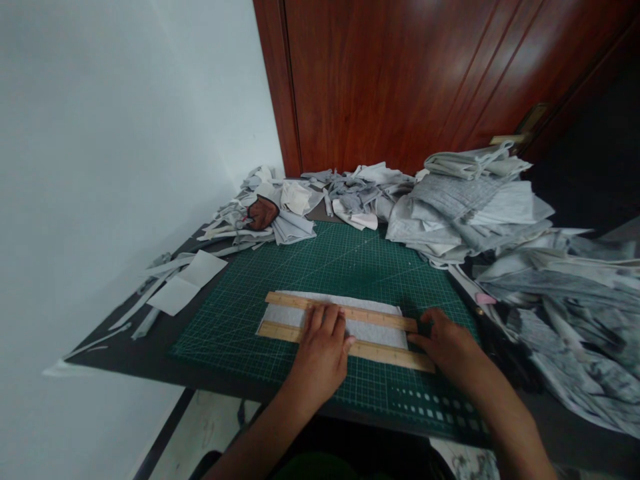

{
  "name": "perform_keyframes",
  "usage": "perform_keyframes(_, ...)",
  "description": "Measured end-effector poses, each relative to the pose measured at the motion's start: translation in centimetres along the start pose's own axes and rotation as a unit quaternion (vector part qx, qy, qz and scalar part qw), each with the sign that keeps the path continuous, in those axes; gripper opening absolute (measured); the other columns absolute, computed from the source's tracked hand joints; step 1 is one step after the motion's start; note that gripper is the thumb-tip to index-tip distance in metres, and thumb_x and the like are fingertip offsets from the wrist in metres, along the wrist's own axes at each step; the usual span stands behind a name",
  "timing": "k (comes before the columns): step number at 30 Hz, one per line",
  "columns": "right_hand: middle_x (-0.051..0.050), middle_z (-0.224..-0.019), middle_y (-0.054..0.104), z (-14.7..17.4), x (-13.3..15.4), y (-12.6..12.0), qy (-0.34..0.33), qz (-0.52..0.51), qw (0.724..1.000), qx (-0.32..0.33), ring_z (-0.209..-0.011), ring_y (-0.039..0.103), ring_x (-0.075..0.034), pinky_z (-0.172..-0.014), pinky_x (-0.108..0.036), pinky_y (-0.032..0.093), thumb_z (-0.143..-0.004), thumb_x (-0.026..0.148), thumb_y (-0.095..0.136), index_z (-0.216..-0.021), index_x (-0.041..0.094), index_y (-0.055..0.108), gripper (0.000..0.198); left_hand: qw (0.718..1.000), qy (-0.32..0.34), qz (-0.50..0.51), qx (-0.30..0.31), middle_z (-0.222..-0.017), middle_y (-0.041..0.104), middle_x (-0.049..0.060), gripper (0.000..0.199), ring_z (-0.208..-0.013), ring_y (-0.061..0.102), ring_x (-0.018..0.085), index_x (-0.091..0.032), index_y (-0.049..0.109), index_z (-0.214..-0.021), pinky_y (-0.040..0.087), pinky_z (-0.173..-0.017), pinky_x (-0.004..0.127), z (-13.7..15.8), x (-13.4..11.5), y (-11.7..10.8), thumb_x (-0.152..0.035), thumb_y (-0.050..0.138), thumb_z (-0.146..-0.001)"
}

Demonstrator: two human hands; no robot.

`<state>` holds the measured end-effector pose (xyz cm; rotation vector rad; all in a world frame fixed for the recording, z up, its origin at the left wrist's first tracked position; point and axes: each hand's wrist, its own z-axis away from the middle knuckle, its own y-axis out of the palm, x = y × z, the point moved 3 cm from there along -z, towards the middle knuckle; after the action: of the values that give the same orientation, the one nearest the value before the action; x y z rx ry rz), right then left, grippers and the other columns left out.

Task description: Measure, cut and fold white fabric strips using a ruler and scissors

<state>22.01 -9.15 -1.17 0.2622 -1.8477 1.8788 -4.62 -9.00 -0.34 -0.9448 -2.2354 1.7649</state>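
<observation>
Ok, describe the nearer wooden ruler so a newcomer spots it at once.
Find the green cutting mat, then the pale grey cloth strip lying on it. Along that strip's near edge lies the near wooden ruler. The far wooden ruler lies roughly parallel beyond it, but the near one's right end reaches further right.

Two long, flat, honey-tan wooden rulers (pixel 380 318), faint dark markings. Rectangular cloth piece (pixel 371 332) pale grey. Flat rectangular cutting mat (pixel 330 260) deep green, fine pale grid, whitish dots and squares along one edge. Dark grey desk (pixel 145 357). Heaped fabric (pixel 460 200) grey to off-white, partly mottled. Glossy wooden door (pixel 400 80) red-brown.
</observation>
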Motion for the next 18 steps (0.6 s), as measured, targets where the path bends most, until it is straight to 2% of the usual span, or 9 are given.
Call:
perform_keyframes(3, -0.010, -0.083, 0.074, 1.0, 0.4, -0.1, -0.015, -0.021, 1.000, 0.012, -0.076, 0.074, -0.031, -0.069, -0.036, 0.050, -0.090, 0.034, 0.064, -0.118, 0.015, 0.060, 0.034, 1.000, -0.004, 0.001, 0.003, -0.145, 0.055, 0.016, 0.036, -0.139, 0.045, 0.036, -0.012, 0.057, -0.136, 0.035, -0.122, 0.064, 0.0, 0.0, 0.0, -0.022, 0.052, -0.101)
perform_keyframes(6, -0.013, -0.092, 0.074, 2.6, 2.0, -0.6, -0.045, -0.082, 0.995, 0.027, -0.083, 0.074, -0.031, -0.073, -0.040, 0.055, -0.097, 0.037, 0.050, -0.132, 0.012, 0.051, 0.043, 1.000, -0.007, 0.007, 0.007, -0.147, 0.053, 0.017, 0.038, -0.141, 0.043, 0.036, -0.010, 0.055, -0.137, 0.038, -0.121, 0.062, 0.1, 0.0, 0.0, -0.022, 0.051, -0.102)
perform_keyframes(9, -0.017, -0.120, 0.069, 4.8, 4.9, -1.1, -0.111, -0.162, 0.980, 0.042, -0.110, 0.070, -0.030, -0.091, -0.043, 0.057, -0.101, 0.033, 0.043, -0.141, 0.019, 0.046, 0.042, 1.000, -0.006, 0.014, 0.002, -0.147, 0.053, 0.016, 0.038, -0.142, 0.043, 0.036, -0.012, 0.055, -0.138, 0.038, -0.121, 0.063, 0.2, 0.0, 0.1, -0.022, 0.050, -0.102)
perform_keyframes(12, -0.015, -0.146, 0.056, 7.3, 8.3, -0.4, -0.194, -0.222, 0.951, 0.091, -0.137, 0.056, -0.029, -0.112, -0.048, 0.048, -0.101, 0.024, 0.044, -0.147, 0.027, 0.042, 0.046, 1.000, -0.005, 0.017, -0.012, -0.147, 0.053, 0.015, 0.039, -0.141, 0.043, 0.036, -0.013, 0.056, -0.138, 0.040, -0.120, 0.061, 0.2, 0.3, 0.7, -0.019, 0.049, -0.100)
perform_keyframes(13, -0.013, -0.149, 0.055, 8.0, 9.4, 0.3, -0.217, -0.243, 0.938, 0.118, -0.138, 0.055, -0.027, -0.114, -0.047, 0.047, -0.101, 0.020, 0.045, -0.150, 0.030, 0.040, 0.050, 1.000, -0.005, 0.015, -0.015, -0.148, 0.052, 0.015, 0.040, -0.142, 0.042, 0.036, -0.013, 0.055, -0.138, 0.040, -0.120, 0.061, 0.2, 0.5, 1.0, -0.018, 0.049, -0.100)
perform_keyframes(14, -0.011, -0.147, 0.057, 8.6, 10.4, 1.3, -0.238, -0.264, 0.920, 0.165, -0.134, 0.059, -0.025, -0.112, -0.043, 0.050, -0.100, 0.017, 0.045, -0.151, 0.033, 0.039, 0.054, 1.000, -0.004, 0.011, -0.017, -0.148, 0.052, 0.015, 0.040, -0.142, 0.042, 0.036, -0.013, 0.055, -0.139, 0.041, -0.119, 0.060, 0.2, 0.7, 1.4, -0.018, 0.049, -0.099)
perform_keyframes(16, -0.009, -0.127, 0.068, 9.7, 12.1, 3.5, -0.281, -0.326, 0.874, 0.224, -0.112, 0.070, -0.021, -0.102, -0.037, 0.057, -0.095, 0.013, 0.049, -0.151, 0.032, 0.043, 0.059, 1.000, -0.005, 0.001, -0.009, -0.146, 0.054, 0.015, 0.040, -0.141, 0.043, 0.037, -0.013, 0.057, -0.138, 0.042, -0.118, 0.062, 0.1, 1.0, 2.1, -0.022, 0.052, -0.098)
perform_keyframes(17, -0.006, -0.113, 0.073, 10.2, 12.8, 4.6, -0.298, -0.359, 0.848, 0.252, -0.093, 0.074, -0.019, -0.090, -0.032, 0.061, -0.094, 0.014, 0.052, -0.150, 0.031, 0.045, 0.059, 1.000, -0.009, -0.006, -0.004, -0.144, 0.056, 0.016, 0.040, -0.138, 0.046, 0.037, -0.014, 0.058, -0.136, 0.042, -0.117, 0.064, 0.0, 1.1, 2.3, -0.023, 0.054, -0.098)
perform_keyframes(18, -0.005, -0.108, 0.075, 10.5, 13.3, 5.8, -0.287, -0.381, 0.834, 0.276, -0.083, 0.074, -0.017, -0.083, -0.030, 0.062, -0.094, 0.016, 0.054, -0.151, 0.031, 0.045, 0.059, 1.000, -0.017, -0.009, 0.003, -0.144, 0.056, 0.016, 0.041, -0.138, 0.046, 0.038, -0.014, 0.058, -0.137, 0.042, -0.117, 0.065, 0.0, 1.2, 2.2, -0.024, 0.055, -0.097)
